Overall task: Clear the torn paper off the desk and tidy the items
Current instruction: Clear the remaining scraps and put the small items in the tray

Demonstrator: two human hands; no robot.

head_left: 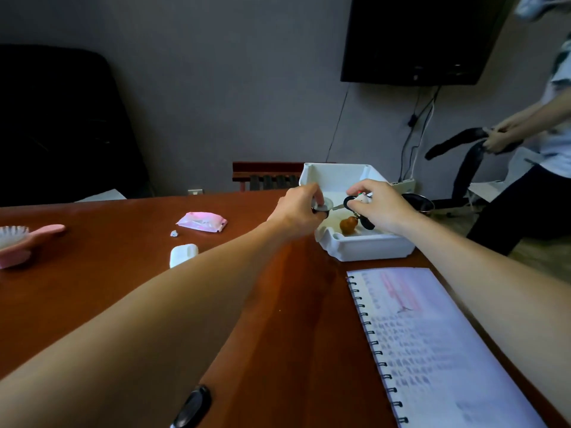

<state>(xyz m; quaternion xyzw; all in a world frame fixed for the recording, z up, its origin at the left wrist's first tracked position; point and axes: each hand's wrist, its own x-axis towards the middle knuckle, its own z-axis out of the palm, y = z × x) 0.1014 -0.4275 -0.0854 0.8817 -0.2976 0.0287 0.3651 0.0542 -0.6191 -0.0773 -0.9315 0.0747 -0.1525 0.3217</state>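
Note:
Both my hands reach over a white plastic bin [367, 250] at the far right of the brown desk [108, 291]. My left hand [298, 211] grips a small round silver and black object [321, 206] at the bin's left rim. My right hand [381, 205] holds a bunch of keys with a black fob and charms [360, 200] above the bin; a brown gourd-shaped charm [349, 225] hangs down inside it. A tiny scrap of torn paper [174, 233] lies on the desk to the left.
On the desk lie a pink wet-wipe pack [202, 222], a white case [183, 254], a pink hairbrush [21, 242] at the left edge, a spiral notebook [432, 341] at the near right and a black object [193, 407] near me. Another person [543, 134] stands at the right.

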